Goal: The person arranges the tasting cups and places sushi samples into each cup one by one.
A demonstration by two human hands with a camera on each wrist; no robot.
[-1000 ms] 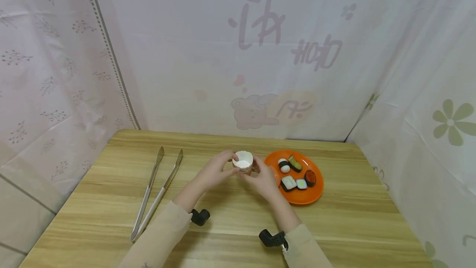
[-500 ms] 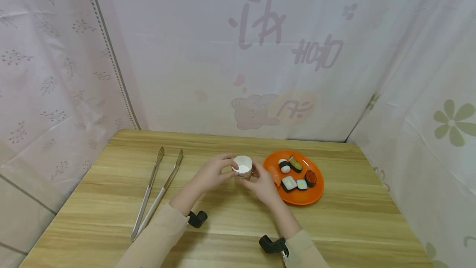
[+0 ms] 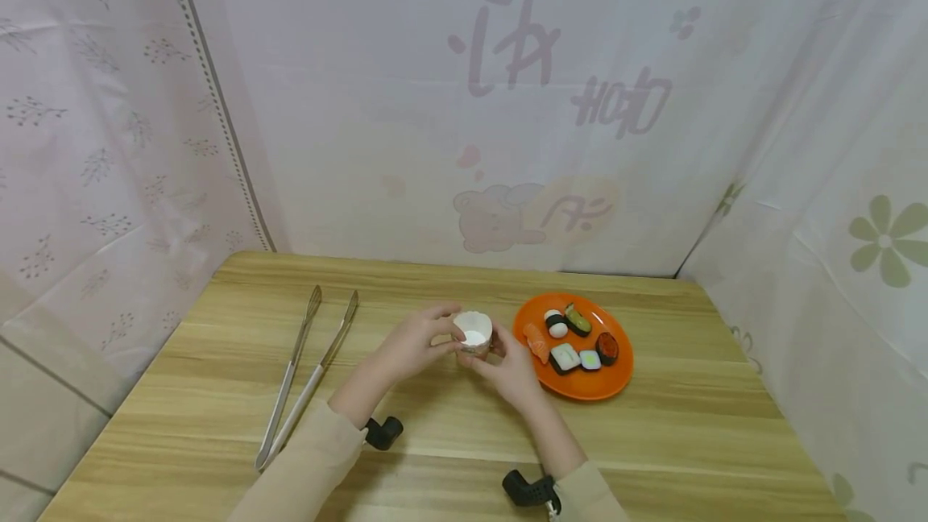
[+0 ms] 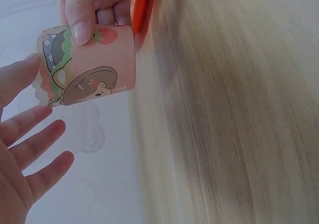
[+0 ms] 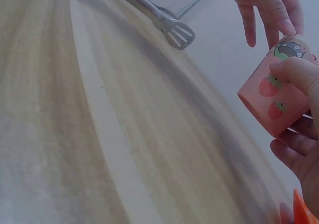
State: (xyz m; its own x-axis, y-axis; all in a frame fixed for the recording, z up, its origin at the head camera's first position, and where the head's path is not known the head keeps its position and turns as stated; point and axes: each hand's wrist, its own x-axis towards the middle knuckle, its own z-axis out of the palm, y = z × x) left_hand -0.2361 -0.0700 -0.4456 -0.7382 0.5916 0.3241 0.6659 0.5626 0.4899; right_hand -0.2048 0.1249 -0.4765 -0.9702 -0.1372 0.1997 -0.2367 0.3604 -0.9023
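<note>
A pink paper baking cup [image 3: 473, 332] with a scalloped rim and a white inside is held between both hands, mouth tipped toward the head camera. Its side, in the left wrist view, carries a printed cartoon and strawberries [image 4: 102, 59]. My right hand [image 3: 510, 369] grips the cup's side, thumb on the wall and fingers behind. At the rim, my left hand [image 3: 416, 342] pinches the cup with its fingertips; the other fingers [image 4: 42, 144] spread away from it. Strawberries on the pink wall [image 5: 276, 97] face the right wrist camera.
An orange plate [image 3: 616, 381] with several sushi pieces [image 3: 564, 358] lies right of the hands. Metal tongs [image 3: 297, 393] lie spread at the left on the wooden table [image 3: 689, 441]. Patterned cloth [image 3: 362, 103] hangs behind and at both sides.
Both hands and the cup have shifted slightly toward the person. More of the salmon sushi on the plate shows, as the right hand has moved off it. Plate and tongs stay put.
</note>
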